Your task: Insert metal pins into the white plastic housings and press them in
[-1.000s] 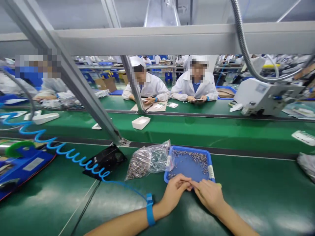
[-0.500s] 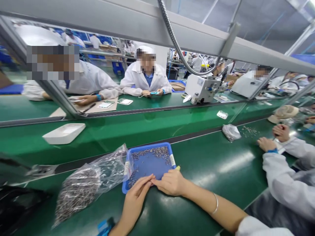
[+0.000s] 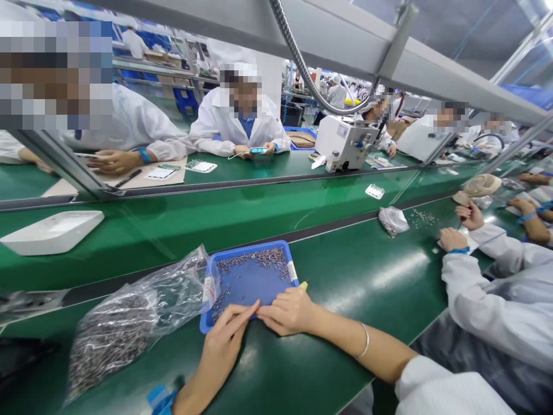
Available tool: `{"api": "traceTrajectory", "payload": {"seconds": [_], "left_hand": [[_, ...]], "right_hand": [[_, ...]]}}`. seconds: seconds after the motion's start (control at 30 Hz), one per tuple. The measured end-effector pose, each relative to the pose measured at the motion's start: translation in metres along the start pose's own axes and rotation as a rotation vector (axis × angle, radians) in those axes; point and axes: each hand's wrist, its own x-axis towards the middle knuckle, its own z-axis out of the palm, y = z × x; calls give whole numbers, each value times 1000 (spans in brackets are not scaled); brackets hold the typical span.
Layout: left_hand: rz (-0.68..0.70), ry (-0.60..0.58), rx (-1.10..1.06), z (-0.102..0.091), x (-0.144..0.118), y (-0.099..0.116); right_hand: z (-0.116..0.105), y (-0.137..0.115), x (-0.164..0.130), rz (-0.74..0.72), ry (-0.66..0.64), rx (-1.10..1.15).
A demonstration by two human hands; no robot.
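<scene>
A blue tray (image 3: 253,282) holding several small metal parts sits on the green bench in front of me. Against its left side leans a clear plastic bag (image 3: 129,317) full of the same parts. My left hand (image 3: 224,340), with a blue wrist strap, stretches its fingers to the tray's near edge, where they meet my right hand (image 3: 288,311). The right hand is curled shut, and a yellow-tipped tool (image 3: 303,285) pokes out of its top. Whether a part is pinched between the fingertips is hidden.
A white tray (image 3: 52,230) rides the raised green belt at left. A co-worker's white sleeve (image 3: 475,282) is close on my right, with a small bag (image 3: 393,220) and loose parts (image 3: 423,218) beyond. People and a white machine (image 3: 345,144) sit across.
My view has swung to the right, bringing the co-worker on my right into sight. Both hands have stayed together at the tray's near edge.
</scene>
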Motion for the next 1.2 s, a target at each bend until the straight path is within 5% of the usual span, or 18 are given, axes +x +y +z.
{"api": "traceTrajectory", "payload": {"seconds": [0.17,0.4,0.63,0.97,1.2], "left_hand": [[0,-129,-34,1,-1,0],[188,-121,58,0,-15,-3],[245,-248,179,-5,-20,-1],[266,-146,140,0,-21,-8],[136,-2,57,1,-7,1]], "right_hand": [[1,0,1,-17,-38,11],[0,1,2,-20,54,58],[2,1,-4,-61,-100,125],[-8,5,4,-142,37,126],[-10,12,3,-96,75,77]]}}
